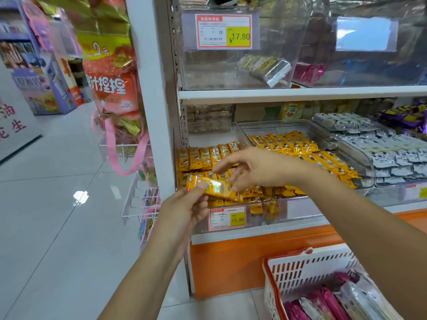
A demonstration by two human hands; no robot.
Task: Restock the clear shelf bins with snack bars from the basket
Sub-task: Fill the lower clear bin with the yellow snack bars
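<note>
A big red-and-gold bag (111, 82) hangs at ten o'clock beside the white shelf upright (154, 100). A white wire rack (141, 205) juts out below it, over the glossy tiled floor (57, 181). A purple display stand (46, 88) sits at nine o'clock, and an orange base panel (231, 262) at five.

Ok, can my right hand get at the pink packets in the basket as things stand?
Probably yes. The basket is open-topped, its pink packets lie uncovered, and nothing stands between them and your right hand, though it touches the yellow bars now.
</note>
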